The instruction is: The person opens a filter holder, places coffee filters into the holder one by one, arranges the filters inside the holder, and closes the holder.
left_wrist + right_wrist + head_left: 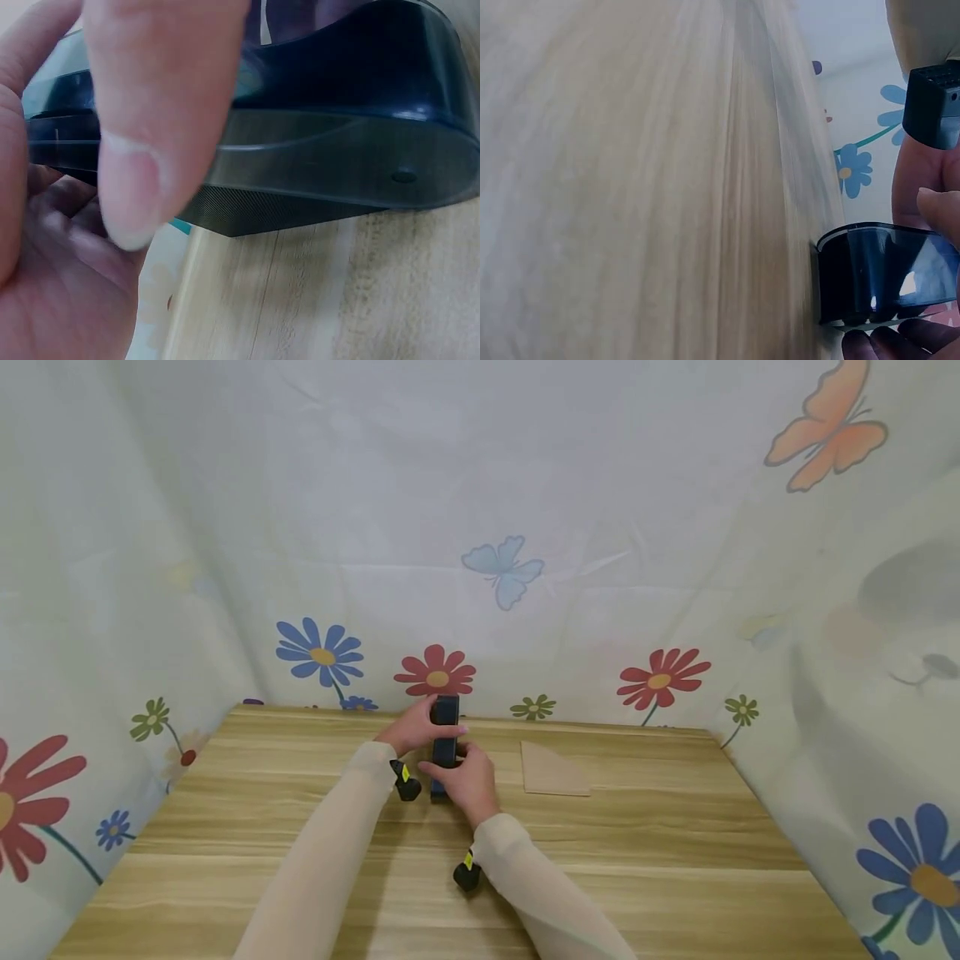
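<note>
Head view: a flowered curtain (480,477) is filling the upper frame, and a wooden table (637,852) is spreading across the lower half. Just below centre, the left hand (411,727) is gripping the upper part of a dark object (445,752), while the right hand (474,781) is holding it lower down between thumb and fingers. The object is pointing lengthwise up the frame; whether it is touching the table is hard to tell. A brown card (551,772) is lying to its right, apart. The person is seemingly steadying the object; the next move is probably calling for an even two-handed grip.
</note>
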The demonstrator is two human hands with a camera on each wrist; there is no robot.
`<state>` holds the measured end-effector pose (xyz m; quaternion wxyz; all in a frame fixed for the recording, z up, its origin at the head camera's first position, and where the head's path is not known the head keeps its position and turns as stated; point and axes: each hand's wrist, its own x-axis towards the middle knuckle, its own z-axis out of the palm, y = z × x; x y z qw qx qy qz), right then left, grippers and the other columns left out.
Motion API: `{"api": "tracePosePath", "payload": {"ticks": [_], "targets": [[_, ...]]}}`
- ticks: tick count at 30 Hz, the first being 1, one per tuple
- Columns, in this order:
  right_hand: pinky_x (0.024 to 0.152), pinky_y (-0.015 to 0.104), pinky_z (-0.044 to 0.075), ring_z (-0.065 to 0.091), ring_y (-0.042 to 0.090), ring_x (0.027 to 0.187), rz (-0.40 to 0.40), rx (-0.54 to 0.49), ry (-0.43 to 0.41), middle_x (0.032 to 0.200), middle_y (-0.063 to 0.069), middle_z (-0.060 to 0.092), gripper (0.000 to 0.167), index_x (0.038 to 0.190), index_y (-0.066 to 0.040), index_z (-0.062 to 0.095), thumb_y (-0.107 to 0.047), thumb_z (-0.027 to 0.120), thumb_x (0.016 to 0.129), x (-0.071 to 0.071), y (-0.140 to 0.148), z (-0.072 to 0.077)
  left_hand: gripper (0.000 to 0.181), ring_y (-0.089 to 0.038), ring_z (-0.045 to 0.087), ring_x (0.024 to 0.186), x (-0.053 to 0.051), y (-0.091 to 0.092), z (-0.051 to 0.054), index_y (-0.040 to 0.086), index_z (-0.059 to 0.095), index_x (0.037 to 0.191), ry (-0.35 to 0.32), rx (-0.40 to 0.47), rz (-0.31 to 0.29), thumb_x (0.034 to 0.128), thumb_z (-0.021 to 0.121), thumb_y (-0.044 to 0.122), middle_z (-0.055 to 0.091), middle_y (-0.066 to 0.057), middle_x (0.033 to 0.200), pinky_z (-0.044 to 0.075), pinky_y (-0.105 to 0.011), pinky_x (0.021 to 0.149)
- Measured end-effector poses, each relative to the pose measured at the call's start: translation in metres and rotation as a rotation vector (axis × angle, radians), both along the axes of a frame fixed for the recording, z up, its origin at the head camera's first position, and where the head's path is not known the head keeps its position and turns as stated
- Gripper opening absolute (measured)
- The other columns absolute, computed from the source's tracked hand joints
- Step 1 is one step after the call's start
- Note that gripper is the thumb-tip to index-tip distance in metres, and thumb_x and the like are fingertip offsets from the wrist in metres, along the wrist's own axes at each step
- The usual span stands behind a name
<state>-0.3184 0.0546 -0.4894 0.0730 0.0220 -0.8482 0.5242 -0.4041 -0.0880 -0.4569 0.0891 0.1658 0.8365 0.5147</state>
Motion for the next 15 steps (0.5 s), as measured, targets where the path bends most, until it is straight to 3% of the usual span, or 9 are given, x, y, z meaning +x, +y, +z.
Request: {"api": "tracePosePath", "payload": {"ticks": [7,9,12,14,15], "targets": [[0.086,0.044,0.057,0.071,0.027,0.093,-0.033,-0.012,0.03,0.109,0.017,0.073,0.058,0.118,0.002,0.065,-0.034,0.089,0.079,0.002,-0.005,0.002,0.057,-0.027,0.064,0.109,-0.003,0.0,-0.002,0.011,0.056,0.129,0.0,-0.01,-0.014,0.0875,0.081,0.041,0.065,-0.011,0.118,0.047,-0.049,0.105],[0.085,0.044,0.057,0.07,0.027,0.092,-0.045,-0.01,0.036,0.107,0.018,0.072,0.058,0.116,0.002,0.064,-0.034,0.089,0.078,0.002,-0.007,0.002,0.055,-0.028,0.063,0.11,0.006,0.0,0.007,0.009,0.056,0.129,-0.001,0.0,-0.019,0.0887,0.08,0.038,0.065,-0.012,0.118,0.047,-0.05,0.106],[0.085,0.044,0.057,0.069,0.026,0.09,-0.059,0.007,0.035,0.105,0.017,0.072,0.058,0.115,0.002,0.063,-0.034,0.089,0.078,0.001,-0.008,0.001,0.052,-0.029,0.063,0.11,0.012,0.0,0.011,0.008,0.056,0.128,0.004,0.016,-0.021,0.09,0.079,0.035,0.065,-0.013,0.118,0.047,-0.05,0.106],[0.085,0.044,0.057,0.069,0.027,0.09,-0.065,0.016,0.032,0.104,0.017,0.071,0.058,0.114,0.002,0.063,-0.034,0.089,0.078,0.001,-0.009,0.001,0.051,-0.029,0.063,0.11,0.013,0.0,0.011,0.008,0.057,0.128,0.004,0.024,-0.024,0.0904,0.079,0.034,0.065,-0.013,0.118,0.047,-0.05,0.106],[0.085,0.044,0.057,0.069,0.027,0.09,-0.067,0.019,0.028,0.104,0.017,0.071,0.058,0.114,0.002,0.063,-0.034,0.089,0.078,0.001,-0.009,0.001,0.052,-0.028,0.063,0.11,0.008,0.0,0.005,0.009,0.057,0.128,0.008,0.025,-0.022,0.0902,0.079,0.036,0.065,-0.012,0.118,0.047,-0.049,0.105]]}}
